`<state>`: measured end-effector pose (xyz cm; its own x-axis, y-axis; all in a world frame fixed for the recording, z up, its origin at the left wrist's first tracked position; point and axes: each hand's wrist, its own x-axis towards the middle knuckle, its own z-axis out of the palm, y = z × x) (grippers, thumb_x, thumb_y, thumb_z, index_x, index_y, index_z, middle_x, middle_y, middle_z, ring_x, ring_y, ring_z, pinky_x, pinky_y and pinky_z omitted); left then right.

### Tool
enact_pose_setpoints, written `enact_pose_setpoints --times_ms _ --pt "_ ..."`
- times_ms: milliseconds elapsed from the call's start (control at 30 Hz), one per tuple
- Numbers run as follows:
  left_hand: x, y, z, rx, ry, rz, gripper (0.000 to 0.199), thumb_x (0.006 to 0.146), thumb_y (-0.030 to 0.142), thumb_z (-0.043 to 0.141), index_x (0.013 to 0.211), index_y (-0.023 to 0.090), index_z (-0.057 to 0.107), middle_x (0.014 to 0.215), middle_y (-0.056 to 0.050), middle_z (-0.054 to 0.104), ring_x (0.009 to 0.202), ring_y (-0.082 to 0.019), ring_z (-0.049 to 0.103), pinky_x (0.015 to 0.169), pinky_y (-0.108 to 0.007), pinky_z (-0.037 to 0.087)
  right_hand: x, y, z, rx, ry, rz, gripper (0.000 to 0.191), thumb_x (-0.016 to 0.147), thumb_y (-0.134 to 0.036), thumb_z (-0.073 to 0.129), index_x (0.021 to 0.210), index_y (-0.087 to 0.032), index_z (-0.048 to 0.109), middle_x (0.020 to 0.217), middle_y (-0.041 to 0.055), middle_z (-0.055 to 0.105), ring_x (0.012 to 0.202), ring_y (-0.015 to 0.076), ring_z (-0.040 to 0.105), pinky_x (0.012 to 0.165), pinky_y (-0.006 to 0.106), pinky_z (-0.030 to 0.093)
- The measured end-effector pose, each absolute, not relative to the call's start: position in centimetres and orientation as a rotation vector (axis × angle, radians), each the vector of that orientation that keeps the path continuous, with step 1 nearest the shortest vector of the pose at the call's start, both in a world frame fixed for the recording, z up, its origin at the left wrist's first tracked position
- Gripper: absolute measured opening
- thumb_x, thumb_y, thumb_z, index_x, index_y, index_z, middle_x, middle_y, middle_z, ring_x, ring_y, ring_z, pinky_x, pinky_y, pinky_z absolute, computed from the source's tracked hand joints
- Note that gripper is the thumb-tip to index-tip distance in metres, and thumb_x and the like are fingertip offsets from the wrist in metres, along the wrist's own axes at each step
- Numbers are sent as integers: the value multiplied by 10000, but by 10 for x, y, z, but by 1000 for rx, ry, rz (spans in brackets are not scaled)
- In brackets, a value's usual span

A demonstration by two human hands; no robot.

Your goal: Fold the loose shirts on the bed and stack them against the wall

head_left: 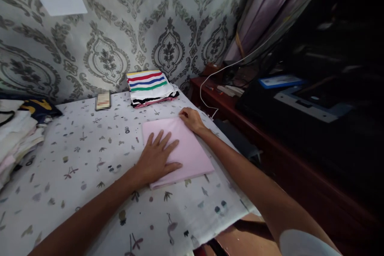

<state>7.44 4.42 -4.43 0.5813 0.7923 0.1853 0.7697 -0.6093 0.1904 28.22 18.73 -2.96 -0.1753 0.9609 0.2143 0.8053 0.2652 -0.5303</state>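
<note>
A folded pink cloth (192,154) lies flat on the bed's patterned white sheet (99,192). On its left part rests my left hand (159,158), palm down with the fingers spread. At the cloth's far right corner is my right hand (192,120), its thumb and fingertips pinched together on the cloth's edge. Beyond the cloth, near the wall, sits a stack of folded clothes (153,88) with a striped white piece on top.
Loose clothes (18,136) are heaped at the left edge. A small pixelated packet (103,101) lies near the wall. To the right stands a dark red wooden table (222,98) with a white cable (228,66) and small items.
</note>
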Motion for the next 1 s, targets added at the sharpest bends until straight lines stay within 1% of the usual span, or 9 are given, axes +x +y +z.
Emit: enact_pose_setpoints --times_ms 133,233,367,467,600,733,800,900,1000 --pt "75 45 -43 2709 1341 374 741 944 687 392 1539 246 387 1623 -129 324 1527 -359 200 1223 -616 164 267 154 -10 -1702 -2062 280 318 925 -196 536 1205 -100 653 1191 181 663 1091 267 607 969 393 456" --pt "72 49 -42 2706 1344 309 622 1020 523 326 1548 195 363 1617 -137 332 1530 -309 214 1237 -575 162 243 95 -10 -1460 -2228 216 406 985 -262 470 1340 -98 579 1382 203 579 1312 303 501 1120 480 367" --pt "56 67 -44 2728 1261 251 553 1016 356 340 1547 201 364 1625 -130 315 1526 -254 241 1243 -515 185 224 29 -27 -1267 -2427 306 604 1012 -391 441 1535 -104 345 1613 183 325 1510 285 257 1212 526 259" --pt "39 93 -40 2659 1353 218 548 1035 369 257 1550 208 356 1627 -115 314 1525 -229 245 1234 -499 205 227 15 -33 -1296 -2509 367 692 1005 -460 455 1556 -71 297 1629 213 262 1534 309 178 1236 554 195" --pt "38 123 -25 2559 1577 153 589 1027 439 282 1560 194 328 1629 -127 303 1532 -285 214 1224 -579 142 234 17 -27 -1250 -2535 367 590 1018 -457 442 1509 -131 413 1614 198 309 1526 331 198 1224 606 180" --pt "73 137 -14 2669 1031 77 578 1034 495 263 1568 280 311 1654 -33 261 1544 -199 172 1258 -431 89 235 18 -27 -1191 -2507 324 565 1009 -473 443 1484 -167 466 1567 177 413 1487 350 306 1223 610 208" --pt "95 148 -14 2641 859 -23 579 1040 504 226 1573 288 291 1666 -14 224 1549 -171 139 1257 -395 66 235 19 -32 -1189 -2508 272 577 1001 -505 429 1478 -185 483 1542 170 453 1468 363 341 1219 600 247" --pt "119 177 -15 2602 961 -119 599 1040 474 226 1594 247 213 1685 -36 141 1558 -177 73 1251 -429 30 232 20 -40 -1189 -2520 202 574 1004 -516 397 1488 -218 470 1553 150 445 1475 352 334 1209 586 290" --pt "130 201 -17 2586 1109 -130 589 1043 441 194 1594 234 195 1684 -54 157 1558 -195 79 1244 -473 49 231 18 -40 -1176 -2501 242 535 1001 -484 434 1463 -222 496 1545 138 459 1476 347 333 1209 596 271"
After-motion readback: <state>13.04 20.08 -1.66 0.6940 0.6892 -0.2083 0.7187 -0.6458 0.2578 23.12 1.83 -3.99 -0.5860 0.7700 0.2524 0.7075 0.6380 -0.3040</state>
